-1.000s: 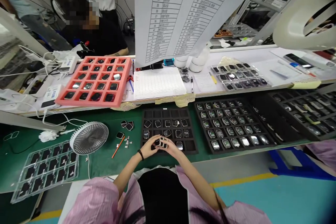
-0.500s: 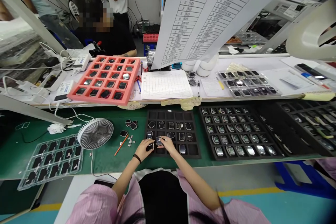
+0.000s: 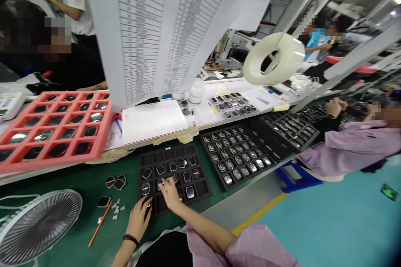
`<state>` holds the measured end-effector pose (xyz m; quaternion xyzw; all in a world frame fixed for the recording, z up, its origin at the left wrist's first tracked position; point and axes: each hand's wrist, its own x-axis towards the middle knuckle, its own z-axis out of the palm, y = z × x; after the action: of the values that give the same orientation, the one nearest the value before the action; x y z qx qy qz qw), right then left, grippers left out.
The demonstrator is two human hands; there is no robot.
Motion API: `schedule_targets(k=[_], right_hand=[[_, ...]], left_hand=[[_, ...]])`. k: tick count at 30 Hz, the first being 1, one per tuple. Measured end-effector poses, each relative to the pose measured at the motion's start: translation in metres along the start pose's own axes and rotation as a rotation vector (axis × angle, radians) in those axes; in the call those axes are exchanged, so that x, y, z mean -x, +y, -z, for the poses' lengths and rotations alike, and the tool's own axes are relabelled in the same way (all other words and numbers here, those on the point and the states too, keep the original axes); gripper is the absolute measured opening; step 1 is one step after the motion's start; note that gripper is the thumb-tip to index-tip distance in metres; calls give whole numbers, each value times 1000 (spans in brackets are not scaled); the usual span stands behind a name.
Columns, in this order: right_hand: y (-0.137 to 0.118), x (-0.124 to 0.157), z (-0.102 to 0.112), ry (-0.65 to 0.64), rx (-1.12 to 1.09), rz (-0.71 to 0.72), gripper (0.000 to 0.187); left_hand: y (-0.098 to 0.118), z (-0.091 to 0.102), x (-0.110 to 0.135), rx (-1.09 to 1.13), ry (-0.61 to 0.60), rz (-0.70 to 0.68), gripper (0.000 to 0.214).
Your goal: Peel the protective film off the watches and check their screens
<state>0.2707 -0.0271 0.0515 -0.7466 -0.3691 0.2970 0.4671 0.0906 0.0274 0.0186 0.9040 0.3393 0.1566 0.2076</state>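
Observation:
My left hand (image 3: 138,219) is at the near left corner of a black compartment tray (image 3: 200,195), its fingers curled around a dark square watch case (image 3: 148,207) that they partly cover. My right hand (image 3: 171,195) reaches over the tray, with fingertips closed on another watch case (image 3: 160,185) in a compartment of the left part. Several more watch cases lie in the compartments around it, among them one with a bright screen (image 3: 190,192) to the right and another (image 3: 145,189) to the left.
Loose watch parts (image 3: 119,182), an orange stick (image 3: 100,223) and a white fan (image 3: 40,225) are on the green mat to the left. A full black tray (image 3: 234,156) stands to the right. On the shelf lie a red foam tray (image 3: 56,123) and papers (image 3: 153,120). A co-worker (image 3: 351,142) sits at right.
The camera view has swung to the right, bringing the seated co-worker into sight. My hands are slightly farther apart; both stay over the near left part of the black tray.

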Motion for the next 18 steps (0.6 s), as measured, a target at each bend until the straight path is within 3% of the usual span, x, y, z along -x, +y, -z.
schedule_targets(k=[7, 11, 15, 18], right_hand=[[7, 26, -4, -226, 237, 127, 42], [7, 33, -1, -285, 327, 227, 41], [5, 42, 16, -277, 376, 330, 41], [17, 47, 39, -129, 419, 357, 40]], left_hand=[[8, 2, -14, 4, 7, -47, 35], [17, 8, -16, -17, -3, -71, 35], [23, 9, -22, -16, -19, -108, 34], [37, 6, -34, 16, -111, -145, 31]])
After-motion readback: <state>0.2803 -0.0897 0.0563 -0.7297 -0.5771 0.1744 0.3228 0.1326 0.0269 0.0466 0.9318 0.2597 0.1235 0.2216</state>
